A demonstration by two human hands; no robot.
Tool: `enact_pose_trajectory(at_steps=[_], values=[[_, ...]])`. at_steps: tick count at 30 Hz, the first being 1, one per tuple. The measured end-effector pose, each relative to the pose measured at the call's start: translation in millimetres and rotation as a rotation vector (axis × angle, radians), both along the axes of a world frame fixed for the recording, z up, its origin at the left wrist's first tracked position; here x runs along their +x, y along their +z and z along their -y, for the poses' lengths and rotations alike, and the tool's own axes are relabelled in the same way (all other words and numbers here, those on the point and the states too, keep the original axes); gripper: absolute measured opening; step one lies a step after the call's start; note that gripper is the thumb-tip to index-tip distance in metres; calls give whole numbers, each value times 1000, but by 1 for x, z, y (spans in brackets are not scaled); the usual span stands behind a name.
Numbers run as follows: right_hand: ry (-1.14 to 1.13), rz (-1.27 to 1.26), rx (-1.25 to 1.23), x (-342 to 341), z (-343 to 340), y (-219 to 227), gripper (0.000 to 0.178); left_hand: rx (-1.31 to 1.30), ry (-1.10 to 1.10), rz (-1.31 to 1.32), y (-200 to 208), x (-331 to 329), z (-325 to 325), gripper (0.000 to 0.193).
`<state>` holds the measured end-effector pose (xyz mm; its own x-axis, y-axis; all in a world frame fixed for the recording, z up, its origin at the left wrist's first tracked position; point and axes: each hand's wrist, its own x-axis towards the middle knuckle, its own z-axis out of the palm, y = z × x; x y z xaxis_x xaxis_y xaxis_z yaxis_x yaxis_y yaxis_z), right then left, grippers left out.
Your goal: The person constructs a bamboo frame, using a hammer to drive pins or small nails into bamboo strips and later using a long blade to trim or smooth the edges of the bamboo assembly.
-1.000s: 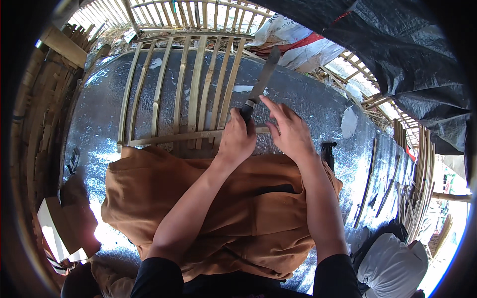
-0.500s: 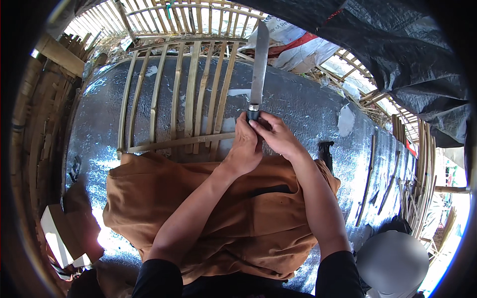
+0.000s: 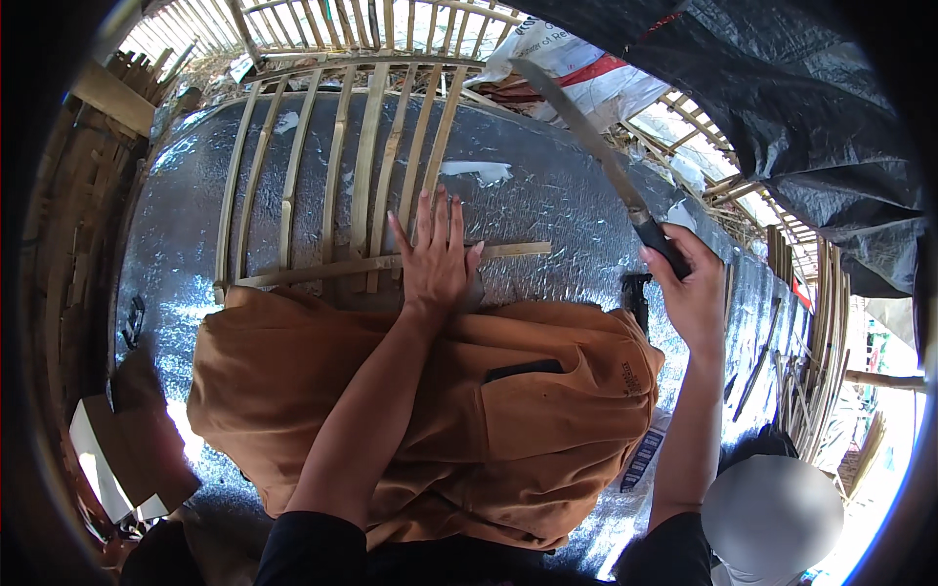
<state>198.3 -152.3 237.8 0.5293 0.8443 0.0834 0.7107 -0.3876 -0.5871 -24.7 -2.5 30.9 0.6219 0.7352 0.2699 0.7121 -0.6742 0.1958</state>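
My right hand (image 3: 692,288) is wrapped round the black handle of a long knife (image 3: 589,134), held up to the right with its blade slanting toward the far left. My left hand (image 3: 437,262) lies flat with fingers spread over a bamboo crosspiece (image 3: 520,250) and the near ends of the rightmost bamboo strips (image 3: 363,161). These long, narrow strips lie side by side on a silvery foil sheet (image 3: 557,210). The hand hides where some of them meet the crosspiece. Brown cloth (image 3: 557,420) with a dark-edged pocket spreads over my lap, below both hands.
A black clamp-like object (image 3: 636,295) sits just beyond the cloth. Dark thin sticks (image 3: 757,361) lie at the right, near a blurred grey round object (image 3: 772,518). An open cardboard box (image 3: 107,459) stands at lower left. Black plastic sheeting (image 3: 782,107) hangs at upper right.
Both hands were together at the upright knife. My left hand has let go and come down onto the bamboo; my right hand has carried the knife rightward, tilting its blade to the left.
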Motion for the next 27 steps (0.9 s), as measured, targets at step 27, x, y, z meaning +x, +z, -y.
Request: enact_pose_trajectory(at_steps=[27], values=[[-56,-325,757,7,1,-23,37,-102,58,-130,-14,2,2,69]])
